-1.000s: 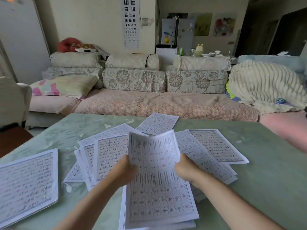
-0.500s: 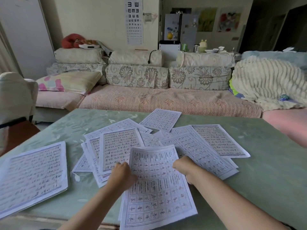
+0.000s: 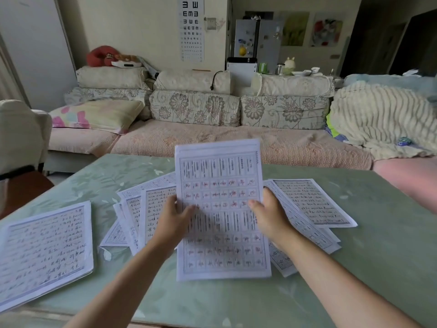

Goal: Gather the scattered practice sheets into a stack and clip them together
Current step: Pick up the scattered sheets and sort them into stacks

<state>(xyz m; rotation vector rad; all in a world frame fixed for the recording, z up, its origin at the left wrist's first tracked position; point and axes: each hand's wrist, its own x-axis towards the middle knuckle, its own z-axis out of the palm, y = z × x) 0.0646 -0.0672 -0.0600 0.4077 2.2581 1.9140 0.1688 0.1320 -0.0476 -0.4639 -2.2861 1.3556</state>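
Note:
I hold a small bundle of practice sheets (image 3: 221, 176) upright above the green table (image 3: 378, 256). My left hand (image 3: 173, 220) grips its left edge and my right hand (image 3: 268, 215) grips its right edge, thumbs on the front. Several more printed sheets (image 3: 312, 202) lie fanned out on the table behind and beside the held bundle. A separate stack of sheets (image 3: 45, 249) lies at the table's left front corner. No clip is in view.
A long sofa (image 3: 212, 147) with floral cushions runs behind the table. A cream chair (image 3: 21, 133) stands at the left. A striped blanket (image 3: 383, 119) is heaped at the right. The table's right half holds nothing.
The bundle lay flat on the table half a second ago; both hands have now lifted it and stood it upright, its bottom edge near the tabletop.

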